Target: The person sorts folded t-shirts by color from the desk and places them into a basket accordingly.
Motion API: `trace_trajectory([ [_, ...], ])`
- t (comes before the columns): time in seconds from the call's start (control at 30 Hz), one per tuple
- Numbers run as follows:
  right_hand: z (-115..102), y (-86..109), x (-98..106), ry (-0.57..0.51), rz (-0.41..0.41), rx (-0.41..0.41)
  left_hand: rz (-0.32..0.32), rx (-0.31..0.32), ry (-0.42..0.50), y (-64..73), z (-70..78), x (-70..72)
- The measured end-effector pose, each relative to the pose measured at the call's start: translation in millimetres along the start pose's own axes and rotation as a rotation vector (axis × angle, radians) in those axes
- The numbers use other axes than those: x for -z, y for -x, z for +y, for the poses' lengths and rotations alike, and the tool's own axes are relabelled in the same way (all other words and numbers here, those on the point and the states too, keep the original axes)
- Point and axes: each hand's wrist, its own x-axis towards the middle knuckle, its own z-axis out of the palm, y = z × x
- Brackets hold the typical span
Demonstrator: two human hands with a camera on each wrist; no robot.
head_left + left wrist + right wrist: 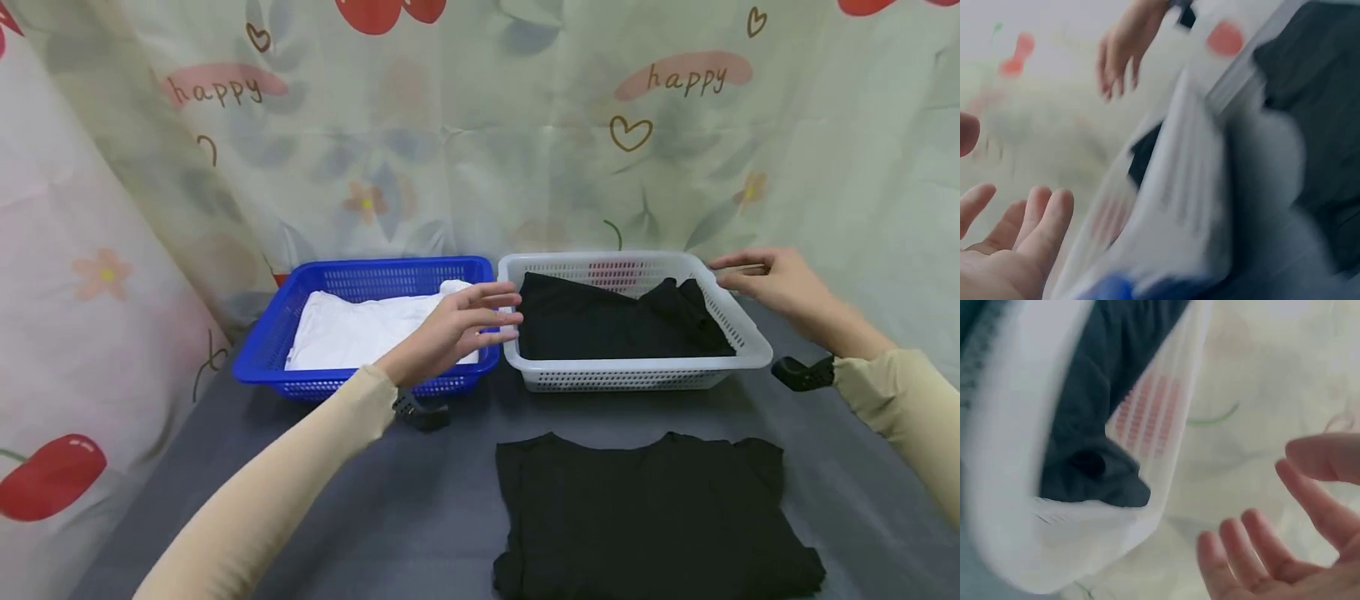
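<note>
My left hand [468,325] hovers over the gap between the blue basket [258,367] and the white basket [637,364], fingers extended and holding nothing. Beside the white basket's right rim is my right hand [780,287]; the right wrist view shows its fingers loosely spread, apart from the basket. Folded black clothing [600,325] lies inside the white basket, bunched at its right end. White folded clothing [360,325] fills much of the blue one. Nearer to me, a black garment [645,517], seemingly a shirt, lies folded on the table.
Both baskets stand side by side at the back of the grey-covered table [390,517]. Behind them hangs a printed curtain [480,167], and it also comes down along the left side. A black strapped device [802,372] sits at the right wrist.
</note>
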Motion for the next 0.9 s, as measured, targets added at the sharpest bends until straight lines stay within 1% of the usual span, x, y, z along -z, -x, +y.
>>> trace_trajectory([
  [0.07, -2.4, 17.4, -3.2, 0.005, 0.041, 0.026, -0.053, -0.010, -0.015, 19.8, 0.1, -13.9],
  [0.1, -3.5, 26.8, -5.3, 0.007, 0.046, 0.038, -0.081, -0.012, -0.025, 29.1, -0.4, -19.9],
  [0.13, -4.2, 36.2, -7.5, 0.007, 0.031, 0.050, -0.111, -0.012, -0.033, 37.9, -1.3, -25.3],
  [0.2, -3.8, 55.2, -11.9, -0.001, -0.038, 0.083, -0.151, 0.000, -0.053, 53.7, -3.9, -34.4],
  [0.27, -1.6, 73.1, -16.2, -0.045, -0.151, 0.103, -0.180, 0.023, -0.067, 67.0, -8.5, -40.0],
  [0.33, 3.3, 88.6, -18.7, -0.097, -0.278, 0.103, -0.193, 0.059, -0.084, 77.5, -14.8, -42.7],
  [0.37, 6.4, 94.9, -19.2, -0.119, -0.331, 0.101, -0.190, 0.080, -0.094, 81.9, -18.5, -43.1],
  [0.43, 13.7, 104.6, -19.9, -0.129, -0.398, 0.080, -0.168, 0.117, -0.129, 89.3, -26.8, -42.6],
  [0.6, 39.0, 114.5, -17.9, -0.013, -0.473, 0.069, -0.019, 0.188, -0.339, 101.5, -48.0, -38.4],
  [0.67, 49.1, 115.9, -17.5, -0.008, -0.513, 0.038, 0.024, 0.219, -0.381, 105.2, -55.2, -37.0],
  [0.73, 57.5, 118.3, -17.8, -0.035, -0.559, -0.032, 0.040, 0.253, -0.369, 108.2, -61.3, -36.3],
  [0.8, 63.8, 121.7, -18.6, -0.062, -0.594, -0.096, 0.039, 0.294, -0.316, 111.0, -66.4, -36.8],
  [0.9, 70.6, 128.5, -18.2, -0.125, -0.644, -0.183, 0.027, 0.355, -0.227, 114.9, -75.1, -41.7],
])
